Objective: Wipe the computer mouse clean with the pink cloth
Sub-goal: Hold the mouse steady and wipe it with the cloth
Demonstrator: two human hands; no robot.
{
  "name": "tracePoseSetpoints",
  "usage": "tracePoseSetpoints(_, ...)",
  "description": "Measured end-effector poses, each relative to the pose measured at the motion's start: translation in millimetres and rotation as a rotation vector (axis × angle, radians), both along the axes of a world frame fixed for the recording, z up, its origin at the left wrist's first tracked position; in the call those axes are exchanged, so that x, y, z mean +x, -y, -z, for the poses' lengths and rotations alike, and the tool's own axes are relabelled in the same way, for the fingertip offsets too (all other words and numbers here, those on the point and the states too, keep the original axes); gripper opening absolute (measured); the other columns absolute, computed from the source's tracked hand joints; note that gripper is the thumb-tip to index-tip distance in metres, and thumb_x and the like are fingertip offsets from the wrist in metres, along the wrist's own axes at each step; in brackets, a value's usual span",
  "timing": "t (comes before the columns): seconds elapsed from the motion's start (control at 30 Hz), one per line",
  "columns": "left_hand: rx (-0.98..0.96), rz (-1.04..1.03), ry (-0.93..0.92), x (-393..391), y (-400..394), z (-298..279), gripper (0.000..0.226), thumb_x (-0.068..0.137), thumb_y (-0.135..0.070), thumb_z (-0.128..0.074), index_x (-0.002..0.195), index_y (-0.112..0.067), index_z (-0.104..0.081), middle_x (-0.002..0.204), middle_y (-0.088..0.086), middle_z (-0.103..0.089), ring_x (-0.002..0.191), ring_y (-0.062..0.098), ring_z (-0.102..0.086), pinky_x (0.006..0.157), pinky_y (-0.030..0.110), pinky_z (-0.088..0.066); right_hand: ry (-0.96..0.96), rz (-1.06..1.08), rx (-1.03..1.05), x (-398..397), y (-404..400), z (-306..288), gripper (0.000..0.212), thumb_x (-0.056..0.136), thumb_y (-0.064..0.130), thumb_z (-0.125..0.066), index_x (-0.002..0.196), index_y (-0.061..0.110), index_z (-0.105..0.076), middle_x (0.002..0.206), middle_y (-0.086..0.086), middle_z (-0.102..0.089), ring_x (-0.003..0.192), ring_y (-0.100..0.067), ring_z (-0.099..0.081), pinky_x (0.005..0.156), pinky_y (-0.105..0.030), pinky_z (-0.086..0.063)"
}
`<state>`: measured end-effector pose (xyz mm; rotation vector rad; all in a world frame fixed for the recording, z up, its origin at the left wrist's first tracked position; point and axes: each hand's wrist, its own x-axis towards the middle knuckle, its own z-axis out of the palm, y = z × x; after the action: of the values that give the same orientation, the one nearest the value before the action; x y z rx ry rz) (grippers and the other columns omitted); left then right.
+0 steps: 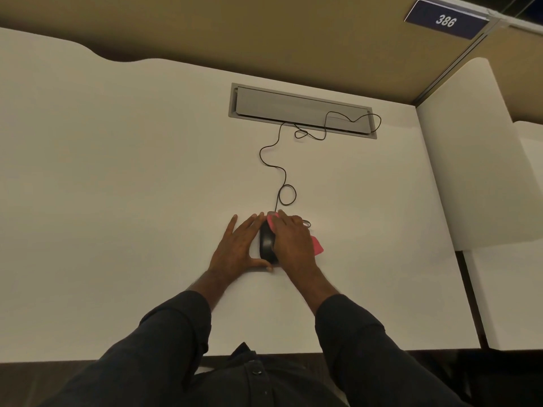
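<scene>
A black wired computer mouse (266,243) lies on the white desk (117,186), a little in front of its middle. My left hand (239,245) rests flat against the mouse's left side, fingers spread, thumb curled round its near end. My right hand (292,240) lies over the mouse's right side and presses the pink cloth (317,245) onto it. The cloth shows only as a corner right of my hand and a strip near my fingertips; the rest is hidden beneath my palm.
The mouse's thin black cable (279,171) winds away from me to a grey cable hatch (302,110) set into the desk's far part. A white side panel (476,160) stands at the right. A tan partition with a sign reading 386 (446,20) closes the back.
</scene>
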<state>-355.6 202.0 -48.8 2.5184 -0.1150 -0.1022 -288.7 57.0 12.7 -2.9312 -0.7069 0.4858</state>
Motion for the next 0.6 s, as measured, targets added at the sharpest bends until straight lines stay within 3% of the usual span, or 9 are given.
tracePoseSetpoints(0.23, -0.011, -0.001, -0.018, 0.5, 0.3, -0.6, 0.126, 0.063, -0.093, -0.043, 0.157, -0.015, -0.012, 0.163, 0.004, -0.023, 0.151, 0.018, -0.018, 0.124, 0.051, -0.004, -0.078, 0.17, 0.08, -10.5, 9.5, 8.4, 0.078, 0.09, 0.02, -0.07, 0.155, 0.016, -0.028, 0.16, -0.005, -0.031, 0.147, -0.029, -0.026, 0.12, -0.044, -0.027)
tracePoseSetpoints(0.37, 0.006, 0.009, -0.025, 1.1, -0.8, 2.2, 0.126, 0.064, -0.094, -0.043, 0.157, -0.016, -0.011, 0.163, 0.002, -0.022, 0.151, 0.016, -0.016, 0.124, 0.05, -0.003, -0.042, 0.204, 0.165, -21.9, 17.5, 10.6, 0.069, 0.095, 0.016, -0.063, 0.155, 0.017, -0.028, 0.157, -0.006, -0.036, 0.145, -0.026, -0.029, 0.119, -0.039, -0.029)
tracePoseSetpoints(0.6, 0.007, 0.015, -0.023, 0.6, -1.6, 1.5, 0.127, 0.063, -0.095, -0.04, 0.157, -0.015, -0.012, 0.163, 0.002, -0.022, 0.151, 0.017, -0.017, 0.124, 0.05, -0.003, 0.01, 0.118, 0.2, -48.3, 37.8, 11.3, 0.061, 0.101, 0.006, -0.048, 0.156, 0.011, -0.021, 0.163, -0.007, -0.022, 0.151, -0.026, -0.02, 0.124, -0.038, -0.018)
